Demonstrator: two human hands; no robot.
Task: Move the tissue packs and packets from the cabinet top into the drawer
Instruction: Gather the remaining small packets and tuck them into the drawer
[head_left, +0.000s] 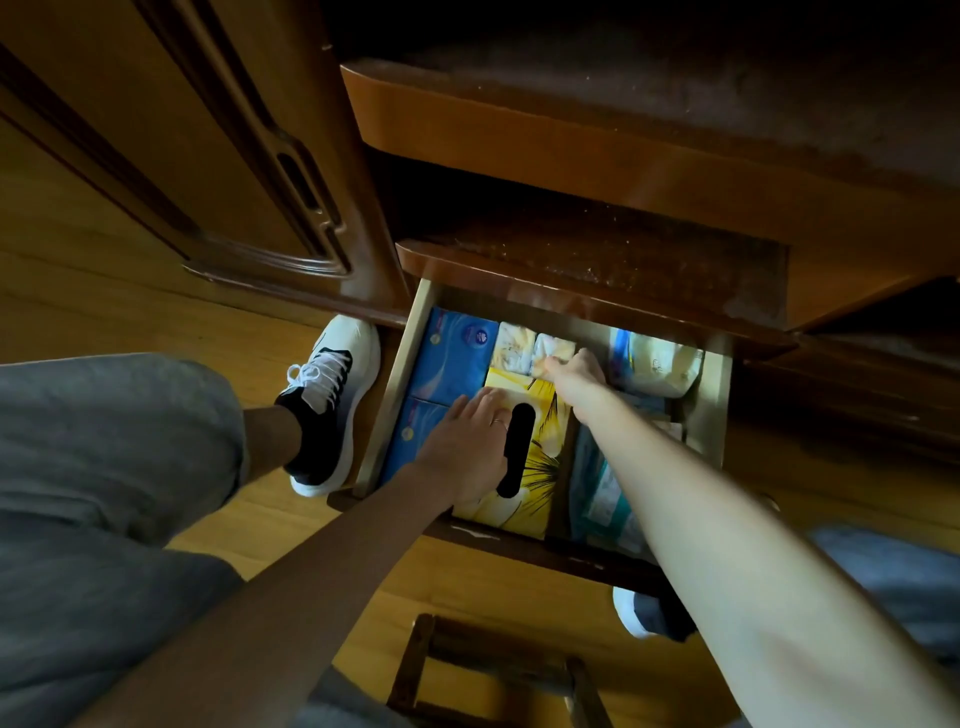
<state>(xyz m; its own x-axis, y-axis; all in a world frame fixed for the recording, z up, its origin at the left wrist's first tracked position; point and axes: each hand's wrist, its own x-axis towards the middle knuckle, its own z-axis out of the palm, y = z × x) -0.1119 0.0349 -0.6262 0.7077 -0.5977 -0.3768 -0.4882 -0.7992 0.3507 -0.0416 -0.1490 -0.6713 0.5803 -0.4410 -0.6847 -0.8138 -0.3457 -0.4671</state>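
The wooden drawer (387, 395) is pulled out below the cabinet top (597, 260). Inside, two blue tissue packs (452, 358) lie along the left wall. A yellow tissue box (540, 462) with a dark oval slot fills the middle. My left hand (467, 447) rests flat on the box's left side, fingers spread. My right hand (576, 371) reaches to the back, its fingers closed on a small pale packet (553, 348) beside a similar packet (511, 345). More pale and blue-white packs (654, 364) lie at the right.
A tall cabinet door (249, 171) stands at the left. My left shoe (327, 400) is right beside the drawer's left wall, my right shoe (631, 613) below its front. A small wooden stool (493, 670) stands on the wooden floor in front.
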